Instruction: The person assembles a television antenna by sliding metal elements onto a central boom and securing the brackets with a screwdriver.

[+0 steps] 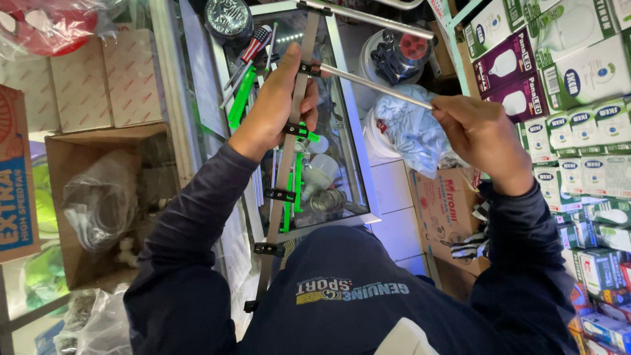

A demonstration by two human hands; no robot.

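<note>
My left hand (pixel 279 98) grips a long grey metal bar (pixel 287 154) that carries several black clips along its length and runs from the top of the view down to my lap. A thin metal rod (pixel 374 85) sticks out sideways from a black clip at the bar's upper part. My right hand (pixel 483 135) is closed on the free end of that rod. A second rod (pixel 374 16) juts from the bar's top end, untouched. Both hands are above a glass-topped counter (pixel 351 141).
Screwdrivers and green tools (pixel 246 82) lie on the glass. An open cardboard box with a plastic bag (pixel 105 197) stands at the left. Stacked bulb boxes (pixel 578 98) fill shelves on the right. A white bucket with a cloth bag (pixel 407 125) sits behind the counter.
</note>
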